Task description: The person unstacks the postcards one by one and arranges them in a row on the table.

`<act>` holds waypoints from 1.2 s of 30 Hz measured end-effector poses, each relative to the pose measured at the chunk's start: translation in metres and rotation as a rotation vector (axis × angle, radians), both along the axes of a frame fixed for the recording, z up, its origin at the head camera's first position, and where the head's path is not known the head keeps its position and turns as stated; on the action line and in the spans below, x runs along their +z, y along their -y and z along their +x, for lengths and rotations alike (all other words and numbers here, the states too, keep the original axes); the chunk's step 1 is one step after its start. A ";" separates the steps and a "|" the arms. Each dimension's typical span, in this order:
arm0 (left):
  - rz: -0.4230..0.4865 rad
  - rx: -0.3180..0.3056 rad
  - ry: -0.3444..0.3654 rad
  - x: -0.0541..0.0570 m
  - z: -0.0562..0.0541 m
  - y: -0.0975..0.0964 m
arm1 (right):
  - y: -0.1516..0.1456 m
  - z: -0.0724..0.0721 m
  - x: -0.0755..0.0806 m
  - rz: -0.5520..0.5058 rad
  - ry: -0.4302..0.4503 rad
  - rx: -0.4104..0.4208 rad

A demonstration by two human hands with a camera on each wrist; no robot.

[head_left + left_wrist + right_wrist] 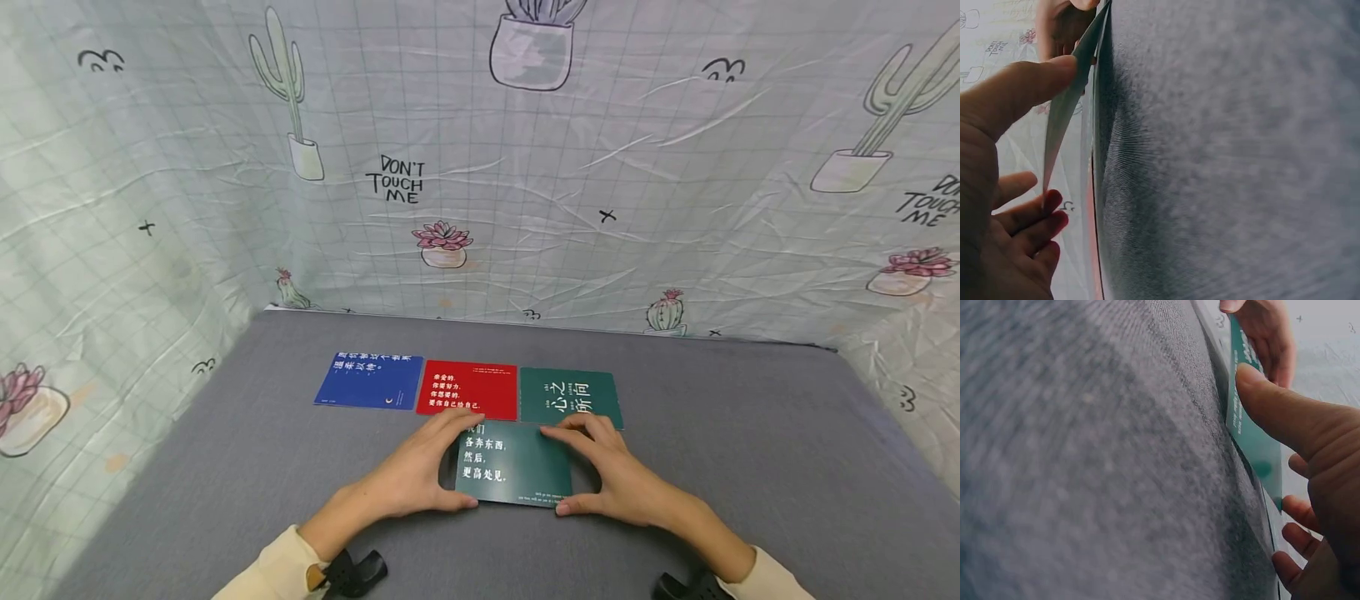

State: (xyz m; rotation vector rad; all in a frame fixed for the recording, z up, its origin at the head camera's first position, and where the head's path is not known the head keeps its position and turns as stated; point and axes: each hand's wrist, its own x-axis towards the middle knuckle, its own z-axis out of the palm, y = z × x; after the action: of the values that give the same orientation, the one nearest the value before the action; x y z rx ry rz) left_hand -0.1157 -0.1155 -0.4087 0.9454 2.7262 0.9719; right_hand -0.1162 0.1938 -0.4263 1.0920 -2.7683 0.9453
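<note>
A dark green card [517,462] with white Chinese lettering lies between my two hands, nearest to me. My left hand [416,471] grips its left side, thumb at the near corner and fingers at the far one. On the opposite side my right hand [611,471] holds it the same way. In the left wrist view the card [1063,115] is tilted and looks a little off the table at that side. Beyond it lie a blue card [371,382], a red card [467,383] and another green card [538,385], whose near edge is partly hidden by my right fingers.
The three cards form a row on the grey cloth-covered table [285,475]. A pale curtain [480,150] printed with cacti and a grid hangs along the back and both sides. Each wrist wears a black strap device [356,573].
</note>
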 end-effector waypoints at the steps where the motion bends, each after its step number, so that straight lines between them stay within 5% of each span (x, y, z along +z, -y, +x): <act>1: 0.006 0.005 0.003 0.001 0.000 0.000 | -0.001 0.000 0.001 0.000 0.003 0.002; 18: 0.010 0.036 -0.090 0.013 -0.015 -0.029 | -0.030 -0.011 0.022 0.050 -0.069 -0.043; 36: -0.043 -0.026 -0.174 0.016 -0.037 -0.084 | -0.094 -0.028 0.038 -0.005 -0.044 -0.051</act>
State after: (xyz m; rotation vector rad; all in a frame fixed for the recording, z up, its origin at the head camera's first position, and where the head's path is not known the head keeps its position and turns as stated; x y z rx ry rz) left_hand -0.1527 -0.0320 -0.3924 1.1034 2.8548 0.8608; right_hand -0.1440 0.2877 -0.3879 1.0235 -2.7434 0.9107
